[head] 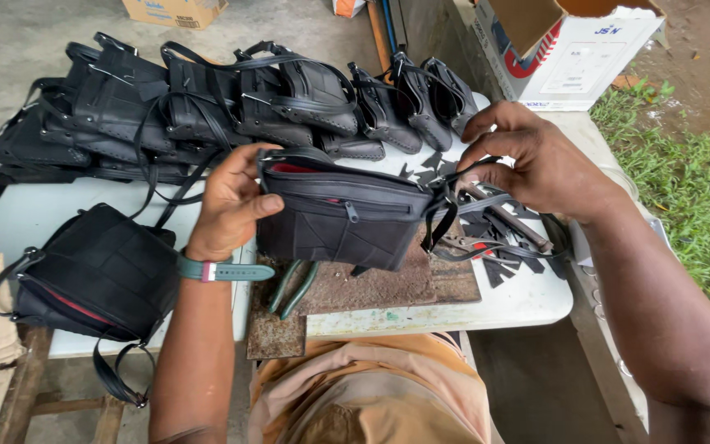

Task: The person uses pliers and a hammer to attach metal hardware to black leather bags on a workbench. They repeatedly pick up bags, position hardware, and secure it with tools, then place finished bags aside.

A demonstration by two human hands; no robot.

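A small black zippered bag (340, 220) with a red lining is held up over the white table (527, 302). My left hand (234, 200) grips its left top corner, thumb across the front. My right hand (533, 159) pinches the black strap (447, 212) at the bag's right end, fingers bent over the loop. A green band (222, 270) is on my left wrist.
Several finished black bags (207, 99) are piled along the table's far side, and one more bag (96, 275) lies at the left front. Green-handled pliers (293, 288) rest on a rusty metal plate (371, 292). Black scraps and tools (499, 238) lie at the right. A cardboard box (569, 49) stands beyond.
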